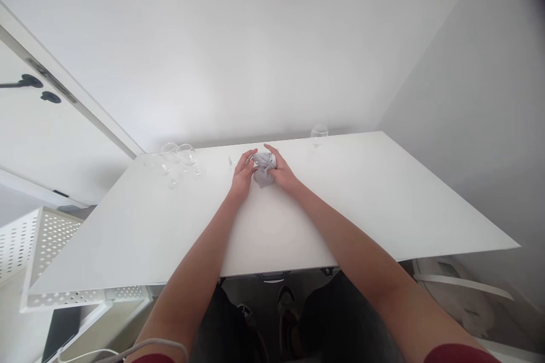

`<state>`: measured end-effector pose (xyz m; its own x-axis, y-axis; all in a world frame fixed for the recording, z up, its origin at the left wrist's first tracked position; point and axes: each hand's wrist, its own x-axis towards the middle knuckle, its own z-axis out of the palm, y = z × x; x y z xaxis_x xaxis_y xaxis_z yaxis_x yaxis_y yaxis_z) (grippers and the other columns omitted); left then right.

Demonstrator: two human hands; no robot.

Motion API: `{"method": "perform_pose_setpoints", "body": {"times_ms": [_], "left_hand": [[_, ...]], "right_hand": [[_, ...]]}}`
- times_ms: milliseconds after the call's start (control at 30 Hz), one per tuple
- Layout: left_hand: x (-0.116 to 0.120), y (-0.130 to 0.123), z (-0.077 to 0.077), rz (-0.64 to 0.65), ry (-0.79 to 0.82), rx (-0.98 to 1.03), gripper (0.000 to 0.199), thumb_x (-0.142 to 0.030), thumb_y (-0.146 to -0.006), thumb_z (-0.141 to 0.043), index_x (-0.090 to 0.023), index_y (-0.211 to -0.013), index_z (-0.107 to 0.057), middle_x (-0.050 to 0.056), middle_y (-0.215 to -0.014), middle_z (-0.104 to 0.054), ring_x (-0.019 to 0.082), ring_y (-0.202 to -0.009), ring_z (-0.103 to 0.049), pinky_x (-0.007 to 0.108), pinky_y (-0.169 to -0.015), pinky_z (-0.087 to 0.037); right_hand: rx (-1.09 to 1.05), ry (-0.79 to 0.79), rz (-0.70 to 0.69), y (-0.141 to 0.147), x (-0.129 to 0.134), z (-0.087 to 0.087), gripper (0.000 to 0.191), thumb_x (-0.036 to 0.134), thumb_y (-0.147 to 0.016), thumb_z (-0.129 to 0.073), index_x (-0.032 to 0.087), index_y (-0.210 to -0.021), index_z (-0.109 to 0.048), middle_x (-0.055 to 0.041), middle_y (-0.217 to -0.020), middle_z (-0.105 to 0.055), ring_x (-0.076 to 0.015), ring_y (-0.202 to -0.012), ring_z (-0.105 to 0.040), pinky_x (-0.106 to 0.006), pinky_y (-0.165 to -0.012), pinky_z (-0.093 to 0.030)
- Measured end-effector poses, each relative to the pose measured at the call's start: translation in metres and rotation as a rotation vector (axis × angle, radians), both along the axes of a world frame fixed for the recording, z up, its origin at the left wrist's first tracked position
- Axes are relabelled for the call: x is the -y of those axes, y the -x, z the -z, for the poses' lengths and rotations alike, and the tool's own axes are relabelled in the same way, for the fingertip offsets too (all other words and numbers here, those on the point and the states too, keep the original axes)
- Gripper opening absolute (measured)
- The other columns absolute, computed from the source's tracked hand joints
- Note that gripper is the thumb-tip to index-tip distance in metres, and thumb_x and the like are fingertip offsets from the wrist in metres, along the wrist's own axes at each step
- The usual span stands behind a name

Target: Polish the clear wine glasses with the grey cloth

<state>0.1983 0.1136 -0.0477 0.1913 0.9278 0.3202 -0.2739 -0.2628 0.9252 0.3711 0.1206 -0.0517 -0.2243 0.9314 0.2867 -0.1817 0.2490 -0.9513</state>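
My left hand (242,177) is closed around a clear stemmed wine glass held on its side. The base of this wine glass (230,163) shows to the left of my fingers. In my right hand (284,173) is a grey cloth (264,176), bunched up against the glass bowl, with part of it hanging below. My right thumb presses on the cloth, and the index finger stretches along the far side. The cloth and my fingers hide most of the bowl. Both hands are close together over the far middle of the white table (272,227).
Several clear wine glasses (186,154) stand grouped at the table's far left. Another wine glass (319,133) stands at the far edge, right of my hands. A white wall is behind the table. White perforated baskets (57,232) are at lower left, and a door handle (29,81) is at left.
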Motion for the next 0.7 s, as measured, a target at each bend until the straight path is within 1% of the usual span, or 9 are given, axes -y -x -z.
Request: {"method": "perform_pose_setpoints", "body": {"times_ms": [100, 200, 300, 433, 500, 533, 600, 633, 700], "left_hand": [[-0.002, 0.001, 0.003, -0.038, 0.006, 0.023, 0.039, -0.051, -0.096, -0.067, -0.032, -0.131, -0.067, 0.006, -0.155, -0.054, 0.03, -0.141, -0.052, 0.041, -0.105, -0.053], [-0.001, 0.001, 0.001, -0.015, 0.001, 0.018, 0.04, -0.053, -0.098, -0.064, -0.033, -0.132, -0.066, 0.006, -0.157, -0.053, 0.03, -0.14, -0.053, 0.042, -0.106, -0.053], [0.003, 0.0, -0.003, 0.042, 0.008, -0.014, 0.039, -0.054, -0.098, -0.065, -0.034, -0.131, -0.069, 0.004, -0.164, -0.048, 0.031, -0.144, -0.052, 0.045, -0.11, -0.052], [0.006, 0.0, -0.007, 0.165, -0.072, 0.015, 0.024, -0.048, -0.091, -0.076, -0.029, -0.106, -0.08, 0.0, -0.174, -0.032, 0.037, -0.159, -0.034, 0.053, -0.12, -0.045], [0.005, 0.002, -0.005, 0.226, -0.103, 0.039, 0.015, -0.04, -0.085, -0.081, -0.025, -0.086, -0.079, 0.001, -0.171, -0.038, 0.038, -0.16, -0.031, 0.057, -0.119, -0.045], [0.004, 0.003, -0.004, 0.24, -0.096, 0.047, 0.016, -0.035, -0.083, -0.082, -0.023, -0.075, -0.076, 0.004, -0.166, -0.046, 0.039, -0.158, -0.035, 0.059, -0.116, -0.047], [0.0, 0.004, 0.0, 0.203, -0.023, 0.066, 0.024, -0.028, -0.081, -0.079, -0.02, -0.061, -0.068, 0.009, -0.143, -0.066, 0.038, -0.143, -0.055, 0.055, -0.105, -0.055], [-0.002, 0.005, 0.002, 0.16, 0.042, 0.08, 0.023, -0.026, -0.08, -0.077, -0.02, -0.062, -0.067, 0.01, -0.128, -0.073, 0.034, -0.129, -0.066, 0.05, -0.097, -0.059], [-0.005, 0.005, 0.004, 0.118, 0.203, 0.099, 0.013, -0.033, -0.084, -0.073, -0.022, -0.077, -0.073, 0.008, -0.1, -0.076, 0.023, -0.089, -0.075, 0.038, -0.073, -0.061]], "right_hand": [[-0.026, 0.011, -0.083, 0.002, 0.002, 0.0, 0.076, 0.011, -0.061, -0.064, 0.03, -0.134, -0.067, -0.0025, -0.117, -0.07, -0.0243, -0.107, -0.064, -0.037, -0.093, -0.054], [-0.157, 0.062, -0.06, 0.004, 0.006, -0.003, 0.077, 0.019, -0.07, -0.071, 0.033, -0.144, -0.058, -0.0015, -0.111, -0.071, -0.0231, -0.101, -0.066, -0.037, -0.089, -0.056], [-0.134, 0.033, -0.009, 0.003, 0.009, -0.006, 0.073, 0.033, -0.077, -0.081, 0.035, -0.145, -0.055, -0.0025, -0.117, -0.07, -0.0223, -0.104, -0.067, -0.037, -0.093, -0.056], [-0.171, 0.013, 0.065, -0.003, 0.004, -0.006, 0.057, 0.049, -0.074, -0.088, 0.029, -0.123, -0.067, -0.0028, -0.104, -0.07, -0.0208, -0.093, -0.066, -0.036, -0.086, -0.058], [-0.297, 0.052, 0.163, -0.009, -0.001, -0.003, 0.053, 0.053, -0.075, -0.087, 0.029, -0.116, -0.064, -0.001, -0.095, -0.067, -0.0189, -0.086, -0.065, -0.034, -0.081, -0.057], [-0.353, 0.064, 0.215, -0.012, -0.004, -0.002, 0.051, 0.054, -0.076, -0.086, 0.029, -0.114, -0.063, -0.0003, -0.093, -0.066, -0.0183, -0.084, -0.064, -0.034, -0.079, -0.057], [-0.421, 0.069, 0.284, -0.019, -0.008, 0.0, 0.047, 0.056, -0.079, -0.082, 0.031, -0.11, -0.059, 0.0005, -0.092, -0.064, -0.0181, -0.084, -0.064, -0.034, -0.078, -0.057], [-0.434, 0.067, 0.297, -0.021, -0.009, 0.0, 0.045, 0.057, -0.08, -0.081, 0.031, -0.109, -0.058, 0.001, -0.09, -0.063, -0.0182, -0.084, -0.063, -0.034, -0.077, -0.057], [-0.426, 0.058, 0.291, -0.023, -0.009, -0.002, 0.043, 0.056, -0.08, -0.08, 0.031, -0.107, -0.057, 0.002, -0.086, -0.06, -0.0181, -0.081, -0.061, -0.033, -0.074, -0.056]]}}
